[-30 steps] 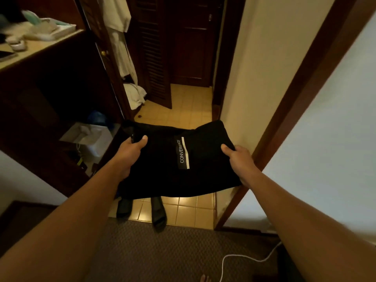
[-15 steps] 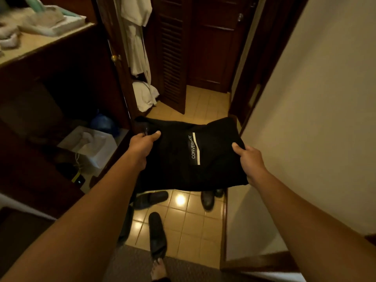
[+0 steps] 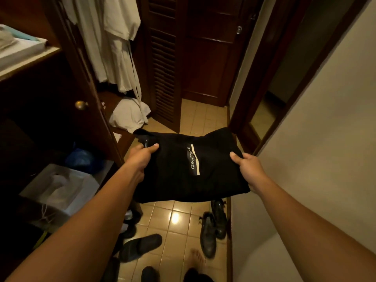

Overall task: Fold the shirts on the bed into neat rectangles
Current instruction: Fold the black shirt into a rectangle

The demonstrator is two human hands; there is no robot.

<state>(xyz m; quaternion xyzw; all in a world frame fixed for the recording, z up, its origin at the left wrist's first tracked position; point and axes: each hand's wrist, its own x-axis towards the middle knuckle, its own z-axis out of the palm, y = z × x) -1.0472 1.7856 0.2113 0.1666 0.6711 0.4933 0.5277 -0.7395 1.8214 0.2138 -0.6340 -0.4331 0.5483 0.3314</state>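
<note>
White paper bag (image 3: 61, 192) on the lower shelf of the dark wooden cupboard (image 3: 46, 123) at left, mouth up, pale crumpled stuff inside, can't tell what. Blue plastic bag (image 3: 81, 159) just behind it, contents not visible. White tray (image 3: 22, 51) up on the cupboard top with something pale in it, blurred. White robes (image 3: 114, 43) hang in the open wardrobe, a white bundle (image 3: 130, 117) lies heaped under them at the wardrobe's base.

Black shirt (image 3: 193, 165) is folded into a rough rectangle and held flat in the air over the tiled floor (image 3: 183, 222), not on any bed. Front face up, white vertical stripe and white "CONVER..CE" lettering near the middle. Far-left corner bunches up, with a small label showing; near edge sags a little, far-right corner rounded.

Left hand (image 3: 142, 157) grips the shirt's left edge, thumb on top, fingers curled underneath. Right hand (image 3: 248, 167) grips the right edge the same way, thumb on top.

Below on the floor: pair of black boots (image 3: 211, 228) under the shirt's right side, black slipper (image 3: 140, 247) to their left, more dark shoes at the cupboard's foot. A bare foot (image 3: 195, 259), blurred, at bottom edge.
</note>
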